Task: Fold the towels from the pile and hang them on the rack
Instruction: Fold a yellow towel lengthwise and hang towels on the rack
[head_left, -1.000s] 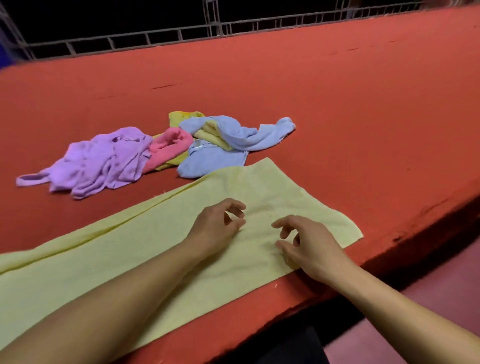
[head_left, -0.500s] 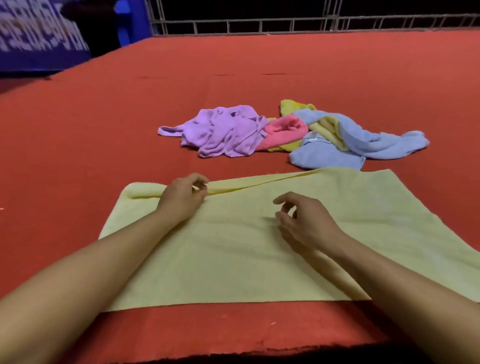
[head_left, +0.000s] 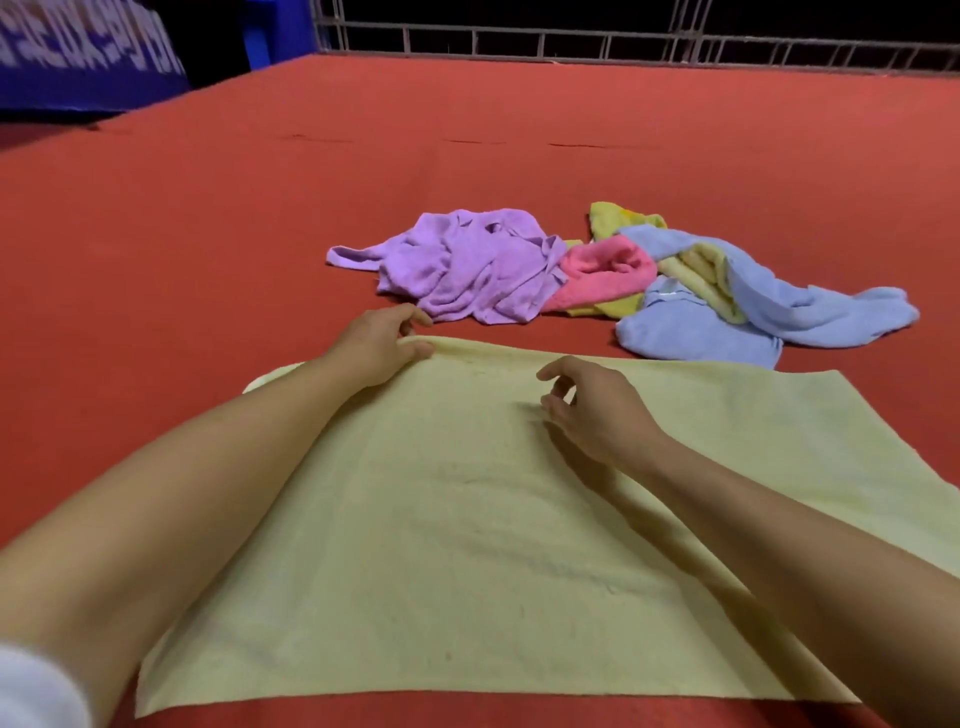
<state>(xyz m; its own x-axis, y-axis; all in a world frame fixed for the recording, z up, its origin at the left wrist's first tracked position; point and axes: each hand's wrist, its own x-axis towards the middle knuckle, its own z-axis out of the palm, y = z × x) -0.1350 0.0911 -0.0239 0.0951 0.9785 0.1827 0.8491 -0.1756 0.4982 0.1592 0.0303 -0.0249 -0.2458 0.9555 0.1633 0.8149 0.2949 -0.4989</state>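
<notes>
A pale yellow towel (head_left: 467, 545) lies spread flat on the red table (head_left: 208, 234) in front of me. My left hand (head_left: 379, 345) pinches the towel's far folded edge near its left end. My right hand (head_left: 597, 410) hovers just over the towel's upper middle, fingers loosely curled, holding nothing. Beyond the towel lies the pile: a purple towel (head_left: 467, 265), a pink towel (head_left: 602, 275), a yellow towel (head_left: 696, 270) and a light blue towel (head_left: 753, 312), all crumpled together.
A metal wire rack or railing (head_left: 623, 44) runs along the table's far edge. A blue banner (head_left: 78, 62) stands at the far left. The table's near edge lies just below the yellow towel.
The view has swung left and nearer. My left hand slid to the towel's far folded edge and took hold of it. My right hand stays over the towel's middle.
</notes>
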